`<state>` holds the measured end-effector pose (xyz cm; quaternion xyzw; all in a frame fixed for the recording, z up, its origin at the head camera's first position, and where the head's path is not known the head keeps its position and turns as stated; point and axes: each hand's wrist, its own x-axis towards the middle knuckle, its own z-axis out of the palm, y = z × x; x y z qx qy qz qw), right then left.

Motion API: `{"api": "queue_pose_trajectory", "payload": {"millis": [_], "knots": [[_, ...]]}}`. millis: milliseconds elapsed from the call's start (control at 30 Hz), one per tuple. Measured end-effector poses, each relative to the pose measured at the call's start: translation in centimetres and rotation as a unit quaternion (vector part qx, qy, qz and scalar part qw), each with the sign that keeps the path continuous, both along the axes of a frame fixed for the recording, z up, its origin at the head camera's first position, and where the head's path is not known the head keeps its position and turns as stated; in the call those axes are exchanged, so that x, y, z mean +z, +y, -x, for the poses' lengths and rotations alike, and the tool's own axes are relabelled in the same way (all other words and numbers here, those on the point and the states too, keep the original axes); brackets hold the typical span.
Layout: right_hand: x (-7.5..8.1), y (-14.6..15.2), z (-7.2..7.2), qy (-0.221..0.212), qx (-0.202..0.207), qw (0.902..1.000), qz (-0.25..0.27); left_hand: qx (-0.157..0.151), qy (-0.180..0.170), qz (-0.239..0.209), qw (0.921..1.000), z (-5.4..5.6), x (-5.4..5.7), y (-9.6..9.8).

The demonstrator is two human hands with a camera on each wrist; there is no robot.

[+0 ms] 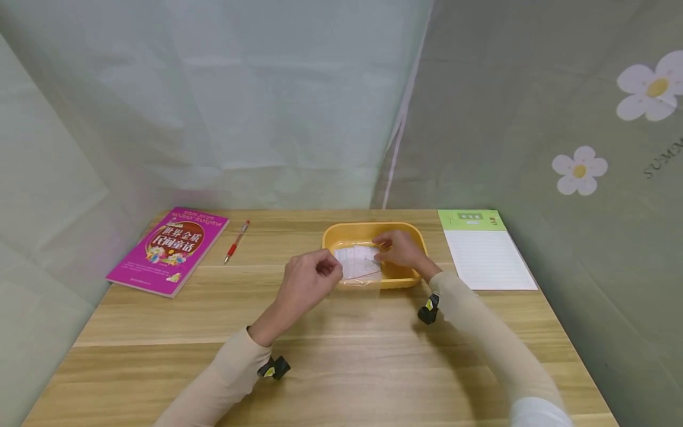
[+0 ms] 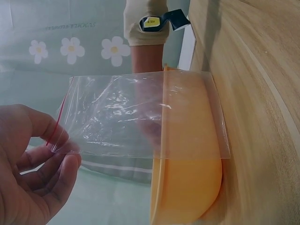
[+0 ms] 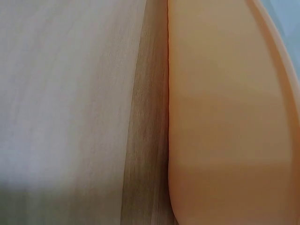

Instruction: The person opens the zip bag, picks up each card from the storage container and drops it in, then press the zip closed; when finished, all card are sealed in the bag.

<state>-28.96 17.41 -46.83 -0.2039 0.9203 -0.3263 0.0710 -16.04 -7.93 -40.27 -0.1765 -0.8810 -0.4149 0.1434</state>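
Observation:
My left hand (image 1: 312, 279) pinches the upper corner of a clear zip bag (image 2: 112, 112), just by its red zip line. The bag hangs in front of a yellow plastic basin (image 1: 333, 231), and the basin's wall shows through it in the left wrist view. Inside the basin lie white papers or packets (image 1: 354, 258) with faint grey marks. My right hand (image 1: 400, 248) reaches over the near rim into the basin, its thumb and forefinger apart at the right edge of the white pieces. In the left wrist view, that hand is blurred behind the bag.
A purple book (image 1: 168, 252) and a red pen (image 1: 236, 242) lie at the left of the wooden table (image 1: 341, 379). On the right is a writing pad (image 1: 488, 258) with a green top. Fabric curtains (image 1: 267, 107) stand round the table's back and sides.

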Motion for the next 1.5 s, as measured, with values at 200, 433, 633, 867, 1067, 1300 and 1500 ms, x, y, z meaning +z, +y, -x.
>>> {"api": "queue_pose_trajectory", "payload": {"millis": [200,433,633,867,1067,1300,1500], "knots": [[-0.4,-0.1,0.3,0.002,0.004,0.9999,-0.014,0.001,-0.004,0.003,1.0000,0.0,-0.1,0.0],[-0.8,-0.2,0.5,0.011,0.021,0.9994,-0.025,0.001,-0.002,0.005,1.0000,0.0,0.0,-0.1],[-1.1,-0.3,0.6,0.018,0.022,0.9988,-0.039,-0.004,-0.001,0.010,0.9999,0.0,-0.1,-0.1],[-1.0,-0.4,0.6,0.017,0.015,0.9989,-0.041,-0.005,0.009,0.023,0.9997,0.1,-0.2,-0.1],[-0.7,-0.4,0.5,0.015,0.003,0.9992,-0.037,-0.003,0.026,0.030,0.9992,0.2,0.0,0.0],[-0.1,-0.1,0.2,0.009,-0.003,0.9997,-0.023,0.004,0.027,0.027,0.9993,0.2,0.0,0.0],[0.7,0.5,-0.1,0.016,0.014,0.9997,0.011,0.010,0.028,0.026,0.9992,0.3,-0.1,0.0]]}}
